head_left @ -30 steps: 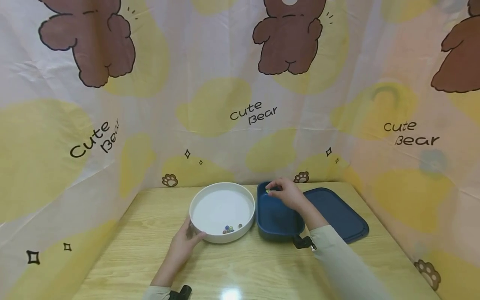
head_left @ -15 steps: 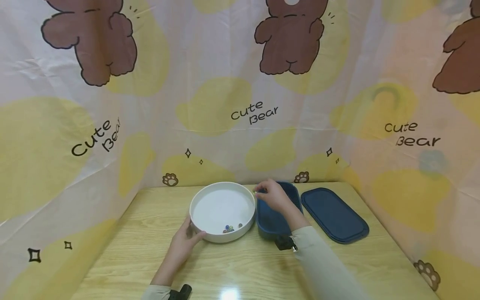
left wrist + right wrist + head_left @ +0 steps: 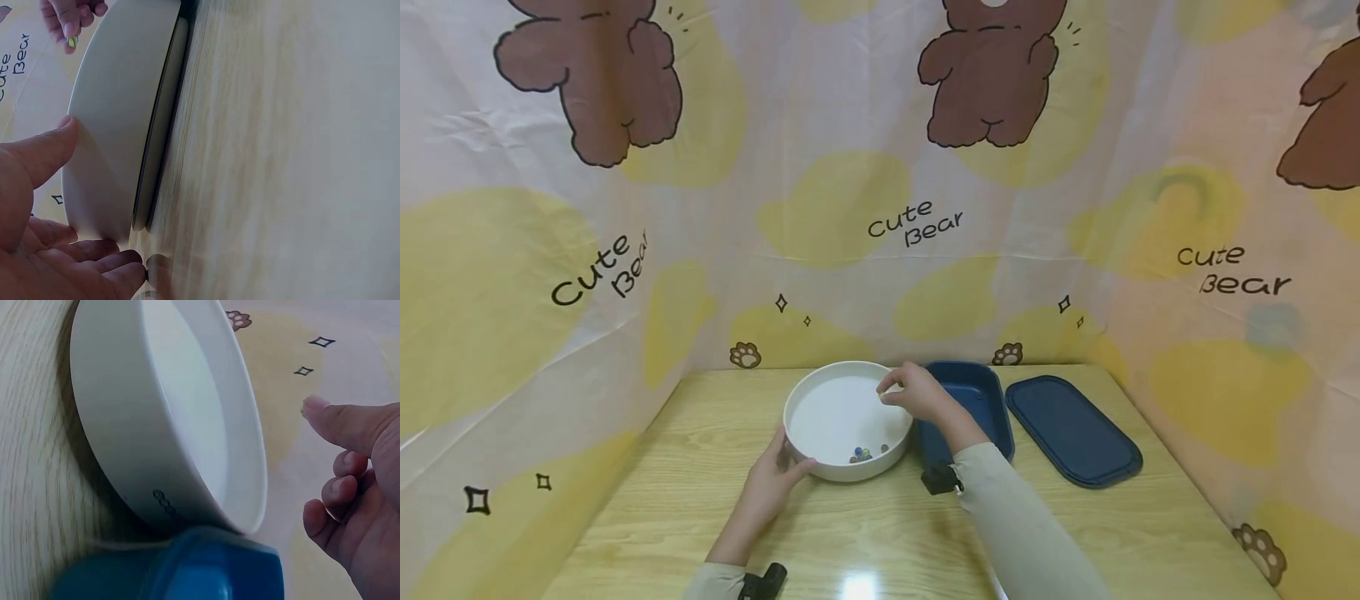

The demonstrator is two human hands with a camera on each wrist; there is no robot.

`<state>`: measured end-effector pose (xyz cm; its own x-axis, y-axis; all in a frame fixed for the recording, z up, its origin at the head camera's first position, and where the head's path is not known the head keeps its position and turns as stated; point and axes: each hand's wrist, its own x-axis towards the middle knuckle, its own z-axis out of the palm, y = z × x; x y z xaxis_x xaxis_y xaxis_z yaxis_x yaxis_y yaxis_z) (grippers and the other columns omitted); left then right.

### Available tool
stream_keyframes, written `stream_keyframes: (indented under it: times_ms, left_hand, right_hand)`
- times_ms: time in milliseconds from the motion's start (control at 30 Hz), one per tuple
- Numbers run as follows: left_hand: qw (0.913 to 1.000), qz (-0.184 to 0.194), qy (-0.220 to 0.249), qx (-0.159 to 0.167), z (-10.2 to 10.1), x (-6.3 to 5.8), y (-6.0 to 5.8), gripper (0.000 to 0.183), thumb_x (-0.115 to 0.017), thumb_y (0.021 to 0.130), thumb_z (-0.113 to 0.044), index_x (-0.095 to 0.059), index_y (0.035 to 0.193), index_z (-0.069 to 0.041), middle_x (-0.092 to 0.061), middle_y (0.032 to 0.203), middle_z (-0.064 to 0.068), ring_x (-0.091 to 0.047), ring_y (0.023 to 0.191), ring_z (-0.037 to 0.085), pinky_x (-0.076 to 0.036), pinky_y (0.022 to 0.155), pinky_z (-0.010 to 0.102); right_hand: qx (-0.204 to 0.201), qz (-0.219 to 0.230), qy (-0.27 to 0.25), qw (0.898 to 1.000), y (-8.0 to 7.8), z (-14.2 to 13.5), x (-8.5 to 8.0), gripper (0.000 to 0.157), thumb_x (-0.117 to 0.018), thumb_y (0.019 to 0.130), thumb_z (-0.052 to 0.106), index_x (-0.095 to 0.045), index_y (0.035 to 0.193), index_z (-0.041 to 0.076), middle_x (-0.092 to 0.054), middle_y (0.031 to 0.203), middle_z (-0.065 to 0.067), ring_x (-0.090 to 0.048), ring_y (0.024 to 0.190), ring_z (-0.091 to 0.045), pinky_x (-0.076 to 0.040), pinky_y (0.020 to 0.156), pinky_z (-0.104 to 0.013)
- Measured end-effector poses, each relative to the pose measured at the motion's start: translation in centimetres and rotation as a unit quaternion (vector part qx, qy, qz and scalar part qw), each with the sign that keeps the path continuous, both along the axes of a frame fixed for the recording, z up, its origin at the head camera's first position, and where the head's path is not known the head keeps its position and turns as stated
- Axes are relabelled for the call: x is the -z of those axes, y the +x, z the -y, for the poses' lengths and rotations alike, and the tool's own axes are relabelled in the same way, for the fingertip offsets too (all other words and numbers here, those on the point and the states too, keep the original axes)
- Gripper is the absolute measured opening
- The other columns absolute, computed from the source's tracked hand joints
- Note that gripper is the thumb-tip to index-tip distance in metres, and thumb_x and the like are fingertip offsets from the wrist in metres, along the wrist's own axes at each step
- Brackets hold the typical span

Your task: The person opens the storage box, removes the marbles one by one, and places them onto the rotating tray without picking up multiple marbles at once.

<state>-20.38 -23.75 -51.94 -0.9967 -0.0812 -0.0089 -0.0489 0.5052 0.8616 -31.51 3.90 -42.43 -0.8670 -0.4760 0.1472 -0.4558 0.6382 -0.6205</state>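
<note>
Over the right part of a round white dish (image 3: 831,417), my right hand (image 3: 921,393) pinches a small marble between thumb and fingers. In the left wrist view the marble (image 3: 72,42) looks yellow-green. Several coloured marbles (image 3: 861,455) lie inside the dish near its front wall. My left hand (image 3: 772,475) holds the dish at its front left, with the thumb (image 3: 59,140) at the rim and the fingers against the outer wall. To the right of the dish stands a dark blue rectangular container (image 3: 981,383), partly hidden by my right forearm.
A dark blue lid (image 3: 1075,429) lies flat on the wooden table (image 3: 865,533), right of the container. A fabric backdrop (image 3: 820,217) with printed bears encloses the table at the back and sides.
My right hand has moved left with the marble, from above the blue container to above the white dish. My left hand has stayed on the dish.
</note>
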Motion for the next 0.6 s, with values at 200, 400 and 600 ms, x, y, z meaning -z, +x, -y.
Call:
stream_keyframes:
  times_ms: [200, 400, 600]
  left_hand:
    - [0.9999, -0.005, 0.01, 0.0, -0.1, 0.0, 0.0, 0.095, -0.069, 0.087, -0.039, -0.009, 0.156, -0.013, -0.016, 0.16, 0.013, -0.025, 0.144, 0.031, -0.029, 0.117, 0.045]
    - [0.9999, -0.012, 0.009, -0.002, 0.0, 0.1, 0.0, 0.096, -0.07, 0.087, -0.039, -0.01, 0.155, -0.008, -0.017, 0.159, 0.017, -0.026, 0.143, 0.033, -0.029, 0.116, 0.045]
    - [0.9999, -0.009, 0.012, -0.006, 0.0, 0.2, 0.1, 0.096, -0.07, 0.086, -0.039, -0.011, 0.155, -0.009, -0.019, 0.158, 0.017, -0.028, 0.142, 0.033, -0.03, 0.116, 0.046]
  right_hand:
    - [-0.028, 0.007, -0.003, 1.0, -0.4, 1.4, 0.0, 0.014, -0.07, 0.087, 0.015, -0.075, 0.1, 0.01, -0.069, 0.104, -0.005, -0.058, 0.109, -0.03, -0.051, 0.092, -0.041]
    - [-0.042, -0.003, 0.012, 0.999, -0.6, 2.9, 0.1, 0.014, -0.071, 0.086, 0.015, -0.075, 0.099, 0.011, -0.072, 0.105, -0.001, -0.062, 0.107, -0.021, -0.052, 0.093, -0.037]
    - [-0.05, 0.007, 0.022, 0.998, -0.6, 3.5, 0.1, 0.023, -0.072, 0.086, 0.017, -0.073, 0.107, 0.007, -0.069, 0.109, -0.004, -0.058, 0.114, -0.029, -0.049, 0.098, -0.041]
